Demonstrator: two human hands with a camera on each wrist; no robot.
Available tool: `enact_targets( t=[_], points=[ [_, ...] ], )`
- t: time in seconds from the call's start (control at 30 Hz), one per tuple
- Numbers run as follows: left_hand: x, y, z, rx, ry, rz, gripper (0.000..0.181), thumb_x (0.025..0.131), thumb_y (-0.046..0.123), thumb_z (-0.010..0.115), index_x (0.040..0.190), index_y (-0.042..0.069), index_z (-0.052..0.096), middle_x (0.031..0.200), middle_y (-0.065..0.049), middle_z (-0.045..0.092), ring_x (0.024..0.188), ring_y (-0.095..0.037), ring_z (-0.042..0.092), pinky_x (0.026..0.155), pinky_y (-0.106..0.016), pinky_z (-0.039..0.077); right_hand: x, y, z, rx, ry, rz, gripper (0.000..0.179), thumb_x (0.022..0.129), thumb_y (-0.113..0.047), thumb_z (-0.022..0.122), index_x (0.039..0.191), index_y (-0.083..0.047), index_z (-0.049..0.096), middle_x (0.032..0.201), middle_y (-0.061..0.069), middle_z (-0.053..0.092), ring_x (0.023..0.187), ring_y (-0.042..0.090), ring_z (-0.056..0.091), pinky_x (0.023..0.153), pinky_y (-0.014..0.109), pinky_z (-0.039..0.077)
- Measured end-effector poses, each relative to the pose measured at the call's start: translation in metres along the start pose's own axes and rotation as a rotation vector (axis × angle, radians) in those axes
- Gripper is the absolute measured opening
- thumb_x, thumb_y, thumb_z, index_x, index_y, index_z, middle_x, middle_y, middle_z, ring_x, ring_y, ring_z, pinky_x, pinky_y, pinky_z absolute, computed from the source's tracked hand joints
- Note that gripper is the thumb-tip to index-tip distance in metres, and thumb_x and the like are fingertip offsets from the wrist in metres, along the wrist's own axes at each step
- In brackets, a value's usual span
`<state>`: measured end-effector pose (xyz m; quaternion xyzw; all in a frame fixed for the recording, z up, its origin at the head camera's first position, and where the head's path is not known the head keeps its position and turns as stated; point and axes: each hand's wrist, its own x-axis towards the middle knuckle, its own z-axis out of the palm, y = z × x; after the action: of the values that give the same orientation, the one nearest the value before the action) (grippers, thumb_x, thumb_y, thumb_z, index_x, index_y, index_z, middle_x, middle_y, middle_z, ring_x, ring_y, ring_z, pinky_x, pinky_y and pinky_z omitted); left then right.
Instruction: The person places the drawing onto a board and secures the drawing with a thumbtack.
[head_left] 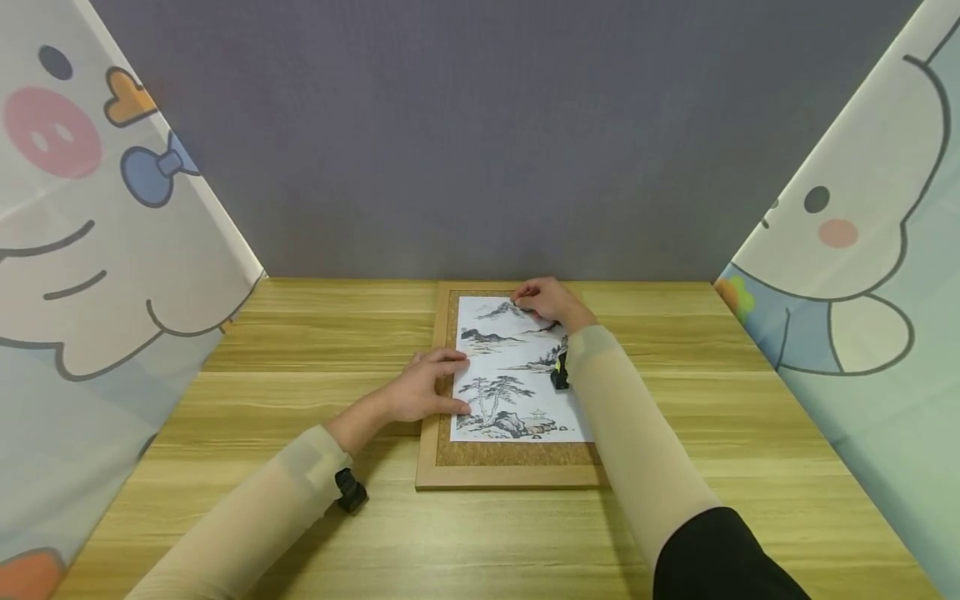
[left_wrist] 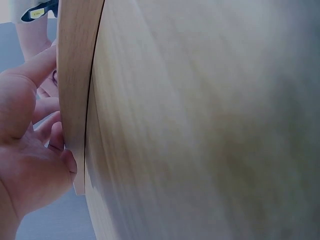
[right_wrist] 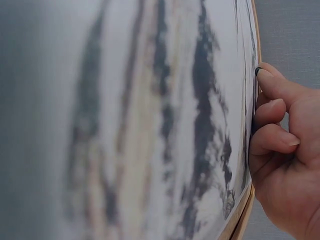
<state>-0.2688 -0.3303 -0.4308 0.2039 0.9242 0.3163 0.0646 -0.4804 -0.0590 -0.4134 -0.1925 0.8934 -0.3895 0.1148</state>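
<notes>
A white sheet with an ink landscape drawing [head_left: 555, 404] lies on a wood-framed cork board [head_left: 510, 454]. My left hand [head_left: 420, 390] has its thumb and fingers spread, touching the sheet's left edge and the board. In the left wrist view it rests by the wooden frame [left_wrist: 77, 75]. At the top of the drawing, my right hand [head_left: 551, 302] pinches what looks like a small black pushpin [right_wrist: 258, 71] against the sheet. Only the pin's dark end shows at the fingertip; its other end is hidden. The right forearm covers part of the sheet's right side.
The board lies on a wood-grain table [head_left: 315, 333], reaching its back edge. A grey panel [head_left: 480, 142] rises behind. Cartoon-printed cloths hang at the left [head_left: 112, 275] and right [head_left: 847, 275].
</notes>
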Motion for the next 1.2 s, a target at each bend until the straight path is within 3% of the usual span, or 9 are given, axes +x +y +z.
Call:
enact_targets(
  t=[0.2,0.6,0.87,1.1,1.2],
  points=[
    [-0.0003,0.0015,-0.0006,0.004,-0.005,-0.009,0.088,0.093,0.040,0.089,0.163,0.003,0.050,0.174,-0.012,0.042,0.155,-0.046,0.034,0.132,-0.071,0.024,-0.0005,0.0010,-0.0017,0.007,0.002,0.009,0.022,0.111,-0.025,0.068,0.127,-0.015,0.080,0.105,0.004,0.069,0.069,0.011,0.054,0.063,0.027,0.048],
    [0.0012,0.0030,-0.0014,0.003,-0.020,-0.019,0.089,0.092,0.040,0.089,0.164,0.005,0.050,0.175,-0.011,0.040,0.162,-0.047,0.028,0.137,-0.070,0.002,-0.0014,0.0001,-0.0015,-0.019,0.023,0.024,0.020,0.111,-0.025,0.067,0.125,-0.017,0.080,0.116,0.007,0.071,0.075,0.012,0.054,0.065,0.027,0.048],
    [0.0024,0.0031,-0.0008,-0.004,-0.019,-0.018,0.090,0.092,0.041,0.089,0.164,0.005,0.049,0.175,-0.012,0.040,0.161,-0.047,0.028,0.137,-0.070,0.000,-0.0056,-0.0024,-0.0020,-0.021,0.027,0.017,0.020,0.112,-0.023,0.066,0.125,-0.016,0.079,0.116,0.009,0.071,0.073,0.013,0.052,0.065,0.029,0.047],
    [-0.0001,0.0020,-0.0001,-0.002,-0.023,-0.024,0.089,0.093,0.041,0.088,0.164,0.006,0.049,0.175,-0.011,0.039,0.164,-0.049,0.025,0.136,-0.070,-0.003,-0.0045,-0.0034,-0.0001,-0.054,0.038,-0.013,0.022,0.111,-0.022,0.067,0.127,-0.014,0.080,0.122,0.011,0.073,0.080,0.012,0.055,0.070,0.027,0.048],
    [-0.0016,0.0009,-0.0001,0.000,-0.022,-0.025,0.089,0.093,0.042,0.088,0.164,0.006,0.049,0.175,-0.012,0.040,0.164,-0.049,0.025,0.136,-0.070,-0.002,-0.0040,-0.0027,0.0003,-0.035,0.024,-0.013,0.025,0.111,-0.023,0.068,0.131,-0.014,0.079,0.120,0.011,0.074,0.075,0.011,0.055,0.066,0.026,0.048]
  ],
)
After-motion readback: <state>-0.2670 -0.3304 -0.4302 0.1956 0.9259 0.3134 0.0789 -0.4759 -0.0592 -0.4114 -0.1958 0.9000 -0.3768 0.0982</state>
